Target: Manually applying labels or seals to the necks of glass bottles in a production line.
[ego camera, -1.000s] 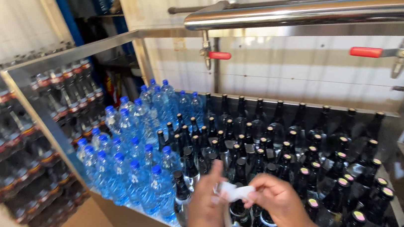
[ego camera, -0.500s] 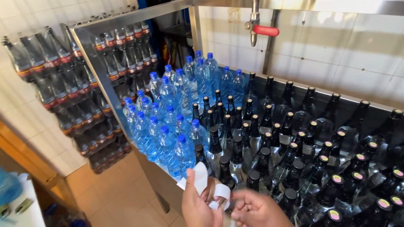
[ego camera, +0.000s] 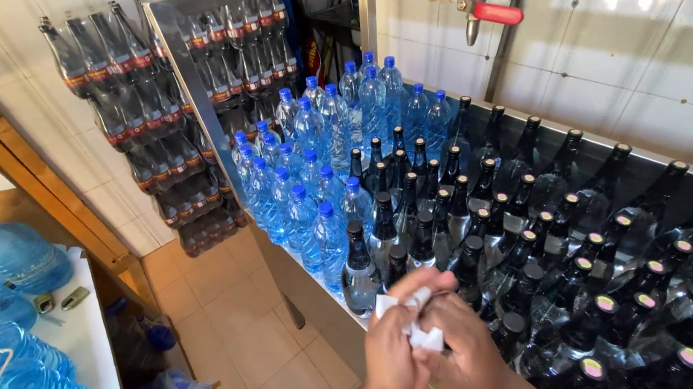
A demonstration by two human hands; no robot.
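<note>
Both the left hand (ego camera: 394, 357) and the right hand (ego camera: 466, 353) are bare, wearing no gloves, rings or watch, with unsleeved wrists and forearms.

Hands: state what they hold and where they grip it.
Both the left hand and the right hand pinch a small crumpled white piece of paper or cloth between their fingertips, at its bunched middle. Neither grips a bottle.

Much of the white paper (ego camera: 411, 323) is buried between the left hand (ego camera: 397, 348) and right hand (ego camera: 466, 353) — its shape cannot be told. Both forearms are cut off by the bottom edge. The hands hide the bottles directly under them. The large blue water jugs (ego camera: 14, 375) run off the left edge — only partly seen.
</note>
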